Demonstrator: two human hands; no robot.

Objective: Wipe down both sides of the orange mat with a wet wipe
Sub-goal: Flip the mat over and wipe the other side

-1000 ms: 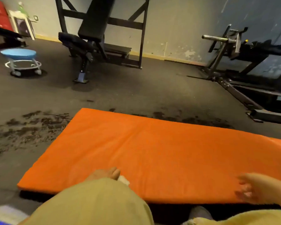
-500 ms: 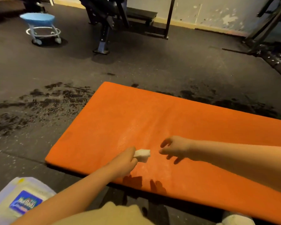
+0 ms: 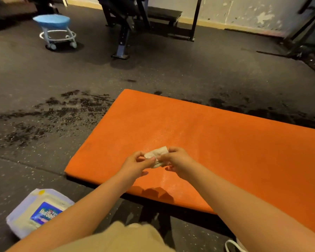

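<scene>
Wet wipe (image 3: 155, 154): crumpled, white, being pinched by left hand (image 3: 136, 165) and right hand (image 3: 176, 160), both hovering over the near-left part of the orange mat (image 3: 225, 142). Wipes pack (image 3: 38, 211): sitting just off that mat's near-left corner.

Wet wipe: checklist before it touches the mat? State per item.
1. Hold on the wet wipe: ok, left grip and right grip both pinch it.
2. Wipe opened out flat: not ok, bunched.
3. Wipe on the orange mat: not ok, held above it.
4. Mat lying flat on the floor: ok.
5. Underside wiped: cannot tell.
6. Wipes pack close by, on the left: ok.
</scene>
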